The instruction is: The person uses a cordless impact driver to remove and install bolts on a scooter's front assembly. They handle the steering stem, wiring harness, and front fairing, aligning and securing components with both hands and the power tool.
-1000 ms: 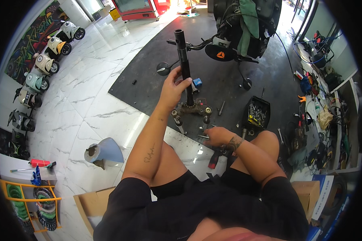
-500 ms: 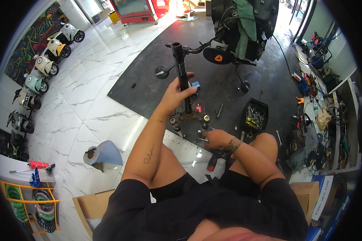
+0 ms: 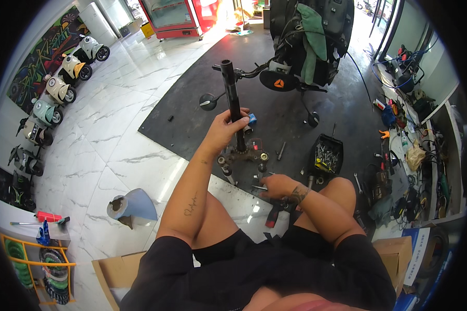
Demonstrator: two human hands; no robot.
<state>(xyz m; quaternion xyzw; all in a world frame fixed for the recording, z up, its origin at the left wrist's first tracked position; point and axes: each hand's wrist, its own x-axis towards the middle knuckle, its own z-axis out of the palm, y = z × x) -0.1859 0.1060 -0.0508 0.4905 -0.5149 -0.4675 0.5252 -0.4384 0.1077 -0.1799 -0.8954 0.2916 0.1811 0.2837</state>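
My left hand (image 3: 232, 128) is wrapped around the black steering stem (image 3: 228, 80) of a scooter front fork, which stands upright with a slight tilt. At the stem's foot sits the fork's dirty cross-piece (image 3: 244, 155), with a short leg (image 3: 225, 170) below its left end. My right hand (image 3: 277, 185) is closed beside the right fork leg (image 3: 262, 168). A slim silvery metal tool (image 3: 259, 187) sticks out from its fingers; its exact kind is unclear. Under that hand a black and red power tool (image 3: 272, 215) lies between my legs, partly hidden.
A black bin (image 3: 327, 155) of bolts stands right of the fork. Ahead is a partly stripped scooter (image 3: 301, 52) with mirrors. A grey-blue cover (image 3: 134, 206) lies on the left tiles. Tools and cables (image 3: 399, 155) crowd the right wall; parked scooters (image 3: 62, 89) line the left.
The stem's top and my left hand sit slightly lower in view. My right hand has shifted a little down and left, the slim tool still in it. The view itself has moved slightly.
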